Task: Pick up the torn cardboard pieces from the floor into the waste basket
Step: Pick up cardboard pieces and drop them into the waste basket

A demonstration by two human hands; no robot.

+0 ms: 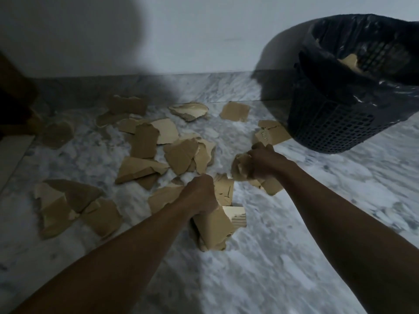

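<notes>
Torn cardboard pieces [145,143], tan, ragged-edged, scattered over a grey-white marble floor [294,223] across the middle and left of the frame; some overlap in a loose heap near centre, others lie apart toward the left edge and along the base of the far wall. Left hand [199,196], low centre, knuckles up, fingers curled tight around a folded cardboard wad [215,227] that hangs below the fist, just above the floor or touching it; cannot tell which. Right hand [265,162], centre right, fingers likewise curled round a crumpled bunch of pieces [241,167], with a flat scrap sticking out beneath the wrist. Both forearms bare, reaching in from the bottom edge. Two pieces lie just beside the foot of the waste basket [335,132] at upper right. Basket is dark lattice plastic, lined with a black bag [340,87] folded over the rim; cardboard already visible inside it. Pale wall [204,30] behind, a broad shadow across its upper left. Light dim, edges slightly blurred.
</notes>
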